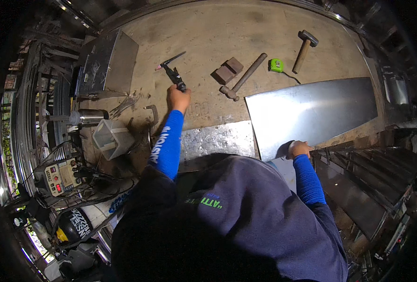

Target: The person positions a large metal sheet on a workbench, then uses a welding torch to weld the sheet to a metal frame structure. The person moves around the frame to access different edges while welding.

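Observation:
My left hand (pixel 179 98) is closed around the handle of a TIG welding torch (pixel 174 75), whose pink nozzle and long thin back cap extend away from me above the wooden table. At the near edge of a shiny metal sheet (pixel 312 108), my right hand (pixel 299 149) has its fingers curled over the edge; part of its grip is hidden. The sheet lies on the table's right side, reaching the right rim. Beside it lies a flat, marked metal plate (pixel 216 141) in front of me.
On the table (pixel 199 33) are a ball-peen hammer (pixel 246 77), brown blocks (pixel 227 71), a green tape measure (pixel 276 66) and a sledgehammer (pixel 304 52). A metal box (pixel 110 63), steel flask (pixel 90 117), white container (pixel 113 139) and welding machine (pixel 61 177) stand left. Metal racks flank the right.

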Demonstrator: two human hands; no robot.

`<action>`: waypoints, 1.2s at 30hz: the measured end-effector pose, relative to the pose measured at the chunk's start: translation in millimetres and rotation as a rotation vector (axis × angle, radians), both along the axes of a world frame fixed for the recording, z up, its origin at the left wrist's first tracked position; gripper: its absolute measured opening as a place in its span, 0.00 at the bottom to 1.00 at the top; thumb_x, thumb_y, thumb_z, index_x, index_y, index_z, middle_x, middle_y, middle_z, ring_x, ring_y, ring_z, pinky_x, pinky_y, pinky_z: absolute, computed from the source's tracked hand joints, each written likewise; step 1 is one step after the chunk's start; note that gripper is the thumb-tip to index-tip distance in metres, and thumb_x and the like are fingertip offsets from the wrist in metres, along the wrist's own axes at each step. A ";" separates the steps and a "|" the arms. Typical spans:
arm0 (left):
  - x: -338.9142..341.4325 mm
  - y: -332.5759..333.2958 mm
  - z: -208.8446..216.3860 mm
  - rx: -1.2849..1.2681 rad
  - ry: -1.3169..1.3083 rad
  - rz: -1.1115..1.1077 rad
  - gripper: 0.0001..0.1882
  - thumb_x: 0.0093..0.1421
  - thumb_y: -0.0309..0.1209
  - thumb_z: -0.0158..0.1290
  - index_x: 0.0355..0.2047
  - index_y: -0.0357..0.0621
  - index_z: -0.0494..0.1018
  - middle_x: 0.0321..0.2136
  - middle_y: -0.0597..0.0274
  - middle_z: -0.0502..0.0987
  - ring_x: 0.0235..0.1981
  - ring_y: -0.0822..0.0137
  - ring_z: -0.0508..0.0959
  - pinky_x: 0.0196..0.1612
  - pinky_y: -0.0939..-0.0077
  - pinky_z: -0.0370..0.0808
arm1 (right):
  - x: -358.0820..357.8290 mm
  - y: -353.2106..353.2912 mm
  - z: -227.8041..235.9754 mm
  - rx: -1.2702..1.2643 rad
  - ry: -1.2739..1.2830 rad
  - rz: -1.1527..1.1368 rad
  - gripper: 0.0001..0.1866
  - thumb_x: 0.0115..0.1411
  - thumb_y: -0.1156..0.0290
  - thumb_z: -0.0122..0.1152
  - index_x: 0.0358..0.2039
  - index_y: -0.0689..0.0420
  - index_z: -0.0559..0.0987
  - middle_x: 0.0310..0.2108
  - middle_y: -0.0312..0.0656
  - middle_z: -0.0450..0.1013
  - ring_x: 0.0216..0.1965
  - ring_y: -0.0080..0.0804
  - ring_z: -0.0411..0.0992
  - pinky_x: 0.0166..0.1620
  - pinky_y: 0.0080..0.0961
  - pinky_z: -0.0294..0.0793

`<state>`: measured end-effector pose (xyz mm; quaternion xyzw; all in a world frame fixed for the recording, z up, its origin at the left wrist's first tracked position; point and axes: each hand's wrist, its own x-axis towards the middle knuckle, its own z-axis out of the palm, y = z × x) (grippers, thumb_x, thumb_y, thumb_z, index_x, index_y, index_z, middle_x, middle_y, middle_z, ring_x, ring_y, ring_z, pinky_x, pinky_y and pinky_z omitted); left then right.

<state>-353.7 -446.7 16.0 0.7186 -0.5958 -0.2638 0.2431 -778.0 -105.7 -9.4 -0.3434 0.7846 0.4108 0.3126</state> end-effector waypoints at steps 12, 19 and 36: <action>-39.5 204.9 124.0 -0.061 0.794 -0.254 0.15 0.62 0.29 0.59 0.46 0.35 0.72 0.35 0.62 0.77 0.35 0.70 0.75 0.41 0.71 0.73 | 112.2 -40.9 179.2 -0.925 -1.071 -0.314 0.48 0.65 0.41 0.60 0.69 0.69 0.59 0.62 0.63 0.67 0.63 0.48 0.68 0.64 0.40 0.67; -71.9 307.6 152.6 -0.149 0.809 -0.586 0.25 0.61 0.27 0.57 0.57 0.33 0.66 0.46 0.40 0.77 0.48 0.46 0.79 0.50 0.59 0.75 | 187.4 -33.0 186.4 -0.820 -1.665 -0.739 0.32 0.73 0.48 0.49 0.61 0.65 0.70 0.54 0.44 0.73 0.53 0.32 0.72 0.58 0.31 0.70; -93.0 508.8 36.1 -0.106 0.279 -0.369 0.14 0.54 0.32 0.60 0.40 0.43 0.78 0.31 0.47 0.79 0.37 0.43 0.79 0.40 0.53 0.76 | 97.0 85.3 282.1 -0.991 -2.039 -0.350 0.24 0.74 0.45 0.43 0.43 0.55 0.74 0.15 0.27 0.56 0.17 0.20 0.56 0.31 0.32 0.70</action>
